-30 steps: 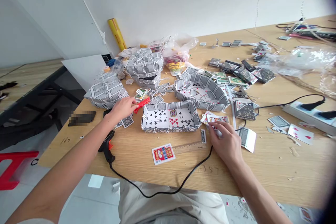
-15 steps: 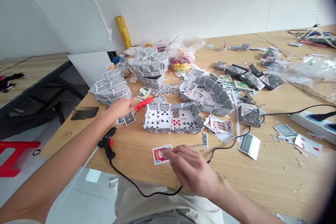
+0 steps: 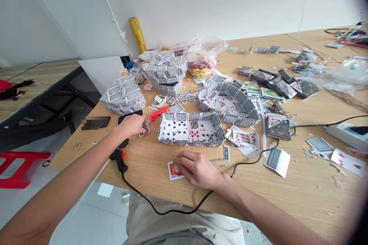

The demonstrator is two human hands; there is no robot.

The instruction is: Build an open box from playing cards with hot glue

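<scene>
My left hand point(image 3: 131, 126) reaches down to black-and-white playing cards point(image 3: 145, 127) left of the tray; its fingers are closed, with the fingertips at the cards. Just below it lies a black hot glue gun point(image 3: 120, 157) with an orange trigger. My right hand point(image 3: 197, 168) rests low over the table, fingers curled together across a red-and-white card point(image 3: 174, 170). What its fingertips hold, if anything, is hidden. Beyond it stands an open rectangular tray made of playing cards point(image 3: 191, 144), its floor showing clubs and hearts.
Folded-card baskets point(image 3: 123, 97) stand at the back left, near a red-handled tool point(image 3: 159, 113). Behind the tray is a boat-shaped card tray point(image 3: 244, 120). Loose cards point(image 3: 245, 138) and card boxes point(image 3: 277, 127) lie right. The black cord point(image 3: 172, 213) loops along the front edge.
My left hand has moved down onto the black-and-white cards. My right hand has moved slightly up and left, over the red card. The camera view has shifted a little.
</scene>
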